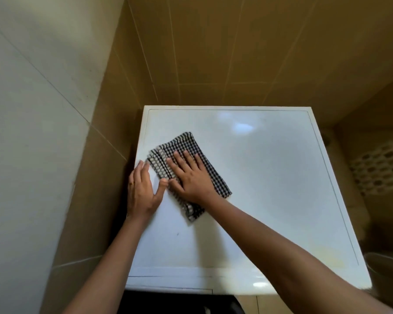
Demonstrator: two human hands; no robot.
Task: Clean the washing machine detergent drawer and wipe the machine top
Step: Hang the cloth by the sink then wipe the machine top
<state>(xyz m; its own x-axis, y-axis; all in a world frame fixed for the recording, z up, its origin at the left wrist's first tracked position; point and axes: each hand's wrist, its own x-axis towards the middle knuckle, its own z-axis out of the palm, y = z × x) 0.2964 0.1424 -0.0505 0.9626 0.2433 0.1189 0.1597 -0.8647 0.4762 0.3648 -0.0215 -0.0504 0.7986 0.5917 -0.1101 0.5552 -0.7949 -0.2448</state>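
The right hand (pixel 190 175) presses flat, fingers straight, on the checked cloth (pixel 186 155) atop the white machine top (pixel 270 177); the left hand (pixel 143 189) rests beside it, fingers straight.

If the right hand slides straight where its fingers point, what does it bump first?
Likely the brown tiled wall behind the machine top. The right hand presses the checked cloth, and beyond it only bare top shows.
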